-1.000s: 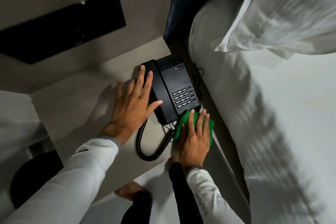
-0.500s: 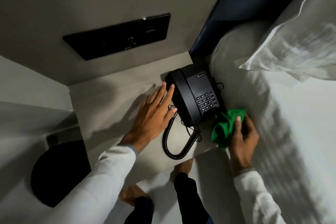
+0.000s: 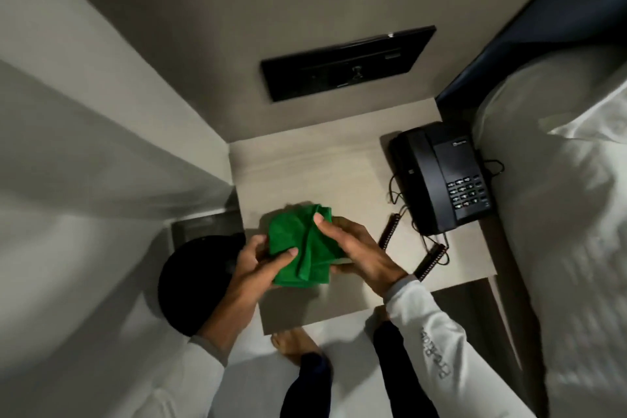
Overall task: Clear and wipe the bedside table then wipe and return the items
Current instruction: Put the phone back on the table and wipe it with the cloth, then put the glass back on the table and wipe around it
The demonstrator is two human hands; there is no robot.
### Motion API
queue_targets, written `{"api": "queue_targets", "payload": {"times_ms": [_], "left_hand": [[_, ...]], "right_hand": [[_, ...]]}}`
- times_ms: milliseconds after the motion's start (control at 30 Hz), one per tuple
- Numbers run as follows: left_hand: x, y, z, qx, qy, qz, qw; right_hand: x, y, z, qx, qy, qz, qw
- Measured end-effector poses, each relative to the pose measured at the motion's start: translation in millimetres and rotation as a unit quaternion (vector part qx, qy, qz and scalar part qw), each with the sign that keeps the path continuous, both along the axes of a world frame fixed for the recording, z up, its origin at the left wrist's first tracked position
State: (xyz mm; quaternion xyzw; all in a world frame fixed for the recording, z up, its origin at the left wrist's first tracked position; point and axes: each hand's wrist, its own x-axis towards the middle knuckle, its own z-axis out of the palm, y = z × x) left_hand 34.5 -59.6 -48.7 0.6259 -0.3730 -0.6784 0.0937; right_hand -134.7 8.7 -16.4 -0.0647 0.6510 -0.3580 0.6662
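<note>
The pale beige wood-grain bedside table (image 3: 305, 170) fills the centre of the view, set in a corner between grey walls. On the wall at 12 o'clock from the table hangs a flat black rectangular panel (image 3: 346, 63); its small markings are too blurred to read. At 3 o'clock lies the bed with white sheets (image 3: 559, 214), and a dark blue headboard (image 3: 543, 44) stands at approx. 1 o'clock. At 9 o'clock, low beside the table, is a round black object (image 3: 196, 282), partly hidden by the left arm; I cannot tell what it is.

The black corded desk telephone (image 3: 441, 176) sits at the table's right edge, near the bed, handset on its cradle at the left side, keypad w/ lit keys at the right. Its coiled black cord (image 3: 429, 263) runs along the table toward the front edge. A small logo on the phone top is not readable.

The green folded microfibre cloth (image 3: 302, 244) is held above the table's front-left part, between both hands. The left hand (image 3: 258, 265) is curled on the cloth's lower left edge, thumb on top. The right hand (image 3: 359, 254) grips the right side, thumb pressing on the upper fold. Both wear white long sleeves (image 3: 431, 343); the right one has grey lettering, but I cannot read it with certainty. Bare feet (image 3: 295, 343) show on the light floor below.
</note>
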Motion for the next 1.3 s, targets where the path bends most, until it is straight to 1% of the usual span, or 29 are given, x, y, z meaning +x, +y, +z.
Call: {"api": "queue_targets", "payload": {"times_ms": [67, 100, 133, 167, 200, 233, 300, 333, 367, 400, 433, 467, 533, 600, 667, 733, 833, 867, 967, 1067, 1133, 1167, 1200, 1267, 1300], "left_hand": [[13, -7, -2, -0.052, -0.028, -0.003, 0.998], [16, -8, -4, -0.070, -0.042, -0.015, 0.997], [20, -9, -5, -0.087, -0.064, -0.039, 0.993], [22, -9, -7, -0.109, -0.098, -0.076, 0.986], [24, -8, -7, -0.135, -0.143, -0.133, 0.971], [24, -6, -8, -0.158, -0.185, -0.195, 0.950], [23, -1, -4, -0.189, -0.265, -0.291, 0.900], [23, 1, 1, -0.218, -0.311, -0.328, 0.865], [20, 3, 5, -0.262, -0.348, -0.366, 0.822], [16, 5, 11, -0.312, -0.369, -0.394, 0.782], [10, 6, 18, -0.362, -0.369, -0.409, 0.752], [1, 7, 27, -0.406, -0.350, -0.421, 0.732], [-24, 7, 47, -0.479, -0.299, -0.443, 0.696], [-63, 7, 69, -0.547, -0.249, -0.463, 0.651], [-104, 7, 90, -0.607, -0.181, -0.470, 0.615], [-159, 21, 110, -0.662, -0.104, -0.479, 0.567], [-227, 51, 134, -0.719, -0.032, -0.481, 0.501], [-257, 72, 139, -0.731, 0.002, -0.483, 0.482], [-320, 131, 147, -0.749, 0.082, -0.487, 0.442], [-368, 185, 148, -0.746, 0.129, -0.512, 0.405], [-392, 215, 146, -0.739, 0.139, -0.538, 0.380], [-402, 227, 144, -0.737, 0.143, -0.549, 0.368], [-411, 240, 141, -0.735, 0.146, -0.559, 0.356], [-421, 251, 137, -0.735, 0.150, -0.570, 0.336], [-425, 254, 133, -0.732, 0.155, -0.575, 0.330]], "right_hand": [[16, -12, -12, 0.010, 0.048, 0.002, 0.999], [22, -17, -19, 0.009, 0.089, 0.008, 0.996], [28, -21, -25, 0.005, 0.149, 0.031, 0.988], [32, -23, -30, 0.005, 0.220, 0.076, 0.973], [37, -23, -33, 0.016, 0.288, 0.133, 0.948], [39, -22, -33, 0.038, 0.344, 0.183, 0.920], [38, -15, -32, 0.056, 0.416, 0.227, 0.879], [36, -11, -31, 0.046, 0.442, 0.234, 0.864], [30, -4, -27, 0.028, 0.469, 0.231, 0.852], [22, 3, -23, 0.004, 0.495, 0.224, 0.839], [15, 10, -17, -0.017, 0.525, 0.217, 0.823], [6, 19, -10, -0.028, 0.558, 0.203, 0.804], [-15, 35, 9, -0.040, 0.630, 0.157, 0.760], [-41, 52, 29, -0.055, 0.687, 0.093, 0.718], [-67, 69, 47, -0.063, 0.721, 0.033, 0.689], [-102, 101, 68, -0.030, 0.739, -0.028, 0.672], [-145, 147, 93, 0.005, 0.762, -0.120, 0.636], [-164, 173, 101, 0.026, 0.769, -0.158, 0.618], [-208, 238, 115, 0.084, 0.783, -0.251, 0.564], [-241, 291, 115, 0.144, 0.767, -0.332, 0.529], [-261, 323, 109, 0.187, 0.733, -0.385, 0.529], [-272, 338, 105, 0.209, 0.699, -0.417, 0.542], [-283, 355, 100, 0.226, 0.653, -0.453, 0.564], [-299, 377, 90, 0.223, 0.552, -0.517, 0.614], [-304, 385, 86, 0.209, 0.529, -0.534, 0.626]]}}
